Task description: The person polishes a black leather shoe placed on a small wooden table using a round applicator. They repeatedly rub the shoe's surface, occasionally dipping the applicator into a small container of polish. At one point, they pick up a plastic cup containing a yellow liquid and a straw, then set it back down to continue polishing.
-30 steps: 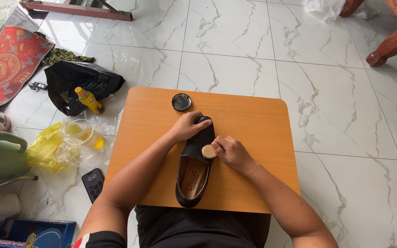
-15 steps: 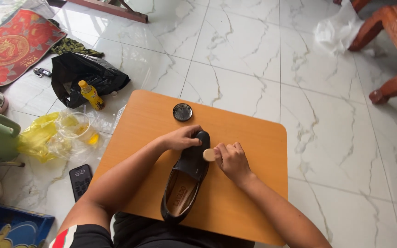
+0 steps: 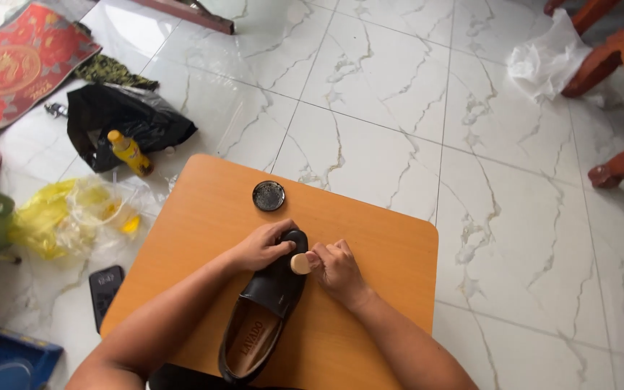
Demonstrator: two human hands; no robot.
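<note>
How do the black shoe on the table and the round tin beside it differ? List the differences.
The black shoe is long and lies lengthwise toward the person; the round tin is small and flat.
The left hand rests on the shoe's toe while the right hand presses a pale round applicator to it; the tin stands apart, untouched.
The shoe shows a tan lining; the tin looks dark all over.
Both sit on the orange table.
</note>
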